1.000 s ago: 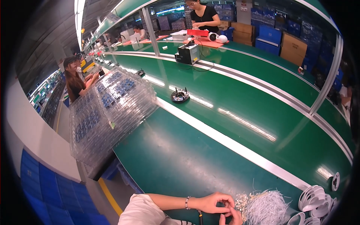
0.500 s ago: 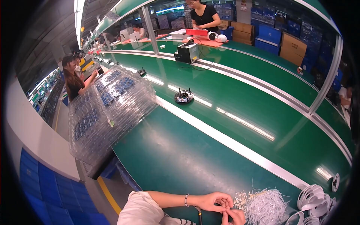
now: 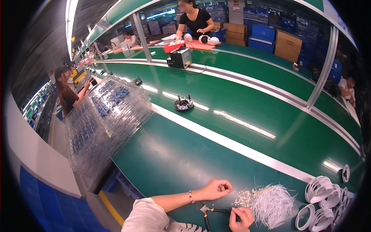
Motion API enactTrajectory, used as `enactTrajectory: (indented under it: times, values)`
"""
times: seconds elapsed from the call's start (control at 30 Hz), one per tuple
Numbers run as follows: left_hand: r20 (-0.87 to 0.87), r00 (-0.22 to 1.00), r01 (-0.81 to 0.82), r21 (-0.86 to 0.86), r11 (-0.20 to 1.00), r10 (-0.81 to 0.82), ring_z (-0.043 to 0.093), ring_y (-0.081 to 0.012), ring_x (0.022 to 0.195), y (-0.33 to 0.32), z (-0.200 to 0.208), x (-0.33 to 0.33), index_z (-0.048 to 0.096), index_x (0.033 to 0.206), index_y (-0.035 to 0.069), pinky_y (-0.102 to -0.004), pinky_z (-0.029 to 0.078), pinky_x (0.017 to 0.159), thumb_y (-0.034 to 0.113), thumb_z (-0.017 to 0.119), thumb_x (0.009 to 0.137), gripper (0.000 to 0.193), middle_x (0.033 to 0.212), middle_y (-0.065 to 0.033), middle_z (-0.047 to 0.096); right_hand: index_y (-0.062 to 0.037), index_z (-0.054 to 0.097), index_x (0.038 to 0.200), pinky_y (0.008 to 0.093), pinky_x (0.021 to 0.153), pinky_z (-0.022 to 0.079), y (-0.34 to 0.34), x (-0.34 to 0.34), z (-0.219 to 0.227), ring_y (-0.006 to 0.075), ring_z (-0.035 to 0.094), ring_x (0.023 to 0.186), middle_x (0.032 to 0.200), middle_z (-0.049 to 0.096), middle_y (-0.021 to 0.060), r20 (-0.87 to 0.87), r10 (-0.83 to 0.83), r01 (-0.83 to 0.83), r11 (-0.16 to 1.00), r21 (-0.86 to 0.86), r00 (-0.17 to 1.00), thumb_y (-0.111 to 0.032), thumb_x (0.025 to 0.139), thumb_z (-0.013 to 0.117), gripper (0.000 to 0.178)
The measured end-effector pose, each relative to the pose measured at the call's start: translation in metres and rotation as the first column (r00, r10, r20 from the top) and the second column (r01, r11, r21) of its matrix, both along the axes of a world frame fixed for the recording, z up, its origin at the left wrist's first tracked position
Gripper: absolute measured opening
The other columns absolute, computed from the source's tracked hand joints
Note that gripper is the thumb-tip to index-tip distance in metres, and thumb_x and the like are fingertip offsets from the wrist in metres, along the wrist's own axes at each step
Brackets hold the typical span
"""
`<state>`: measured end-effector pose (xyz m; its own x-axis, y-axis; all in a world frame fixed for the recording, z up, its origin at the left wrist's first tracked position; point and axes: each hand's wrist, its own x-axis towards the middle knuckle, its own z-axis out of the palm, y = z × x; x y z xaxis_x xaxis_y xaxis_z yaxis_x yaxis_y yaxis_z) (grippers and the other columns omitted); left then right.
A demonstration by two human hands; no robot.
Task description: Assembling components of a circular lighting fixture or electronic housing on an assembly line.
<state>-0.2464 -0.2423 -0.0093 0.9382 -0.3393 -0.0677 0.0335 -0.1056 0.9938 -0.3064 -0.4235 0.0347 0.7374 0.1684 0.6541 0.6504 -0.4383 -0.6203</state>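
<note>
My left hand [image 3: 215, 189] is over the green table with its fingers curled and thumb and fingertips pinched. Anything in that pinch is too small to make out. Lower and to the right, my right hand [image 3: 241, 219] is closed, fingers pressed together; what it may hold is hidden. Between my hands lies a pair of pliers [image 3: 206, 209] with black and yellow handles spread apart, one handle end reaching close to my right hand. Small whitish pieces [image 3: 242, 198] are scattered beside my left fingertips. Right of them is a heap of thin white strips [image 3: 273, 207].
Several white rings [image 3: 320, 190] stand at the right, near a white disc-shaped part [image 3: 346, 173]. A round black part [image 3: 183, 103] with upright prongs sits on the green line. Clear trays [image 3: 106, 120] are stacked at left. A person [image 3: 196, 21] works across the line beside a boxy machine [image 3: 179, 58].
My hands, together before, are now apart: the left further up, the right lower. More of the pliers shows between them. Across the line, the person has moved a red object to the machine's top.
</note>
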Motion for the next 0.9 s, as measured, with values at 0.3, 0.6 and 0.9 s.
enactTrajectory:
  times: [0.3,0.6,0.9]
  values:
    - [0.285,0.956,-0.117,0.162,0.98,0.067,0.055,-0.0061,0.057,-0.001,0.005,0.004,0.06,0.083,0.005,-0.0194,0.043,0.05,0.008,0.06,0.074,0.009,0.074,-0.003,0.063,-0.0041,0.062,0.075,0.0269,0.047,0.042,0.0,-0.005,-0.01,0.02,0.052,0.054,0.067,0.051,0.0061,0.047,0.032,-0.034,0.998,0.047,0.998,0.006,0.058,0.063,0.02]
    - [0.411,0.911,-0.115,0.208,0.971,0.02,0.055,-0.0097,0.059,-0.002,0.006,0.001,0.061,0.084,0.004,-0.0201,0.04,0.045,0.005,0.056,0.074,0.012,0.078,-0.0033,0.057,-0.0049,0.062,0.075,0.0269,0.048,0.042,0.0,-0.007,-0.008,0.0198,0.052,0.055,0.065,0.052,0.0055,0.046,0.028,-0.03,0.999,0.041,0.999,0.006,0.058,0.064,0.02]
    - [0.569,0.822,-0.135,0.224,0.965,-0.017,0.056,-0.0161,0.061,-0.003,0.003,0.003,0.062,0.087,0.005,-0.025,0.045,0.051,0.006,0.059,0.076,0.011,0.082,-0.0047,0.057,-0.0047,0.063,0.073,0.0268,0.047,0.042,0.001,-0.004,-0.01,0.0199,0.052,0.054,0.064,0.052,0.0055,0.037,0.025,-0.027,0.998,0.051,0.999,0.005,0.058,0.064,0.018]
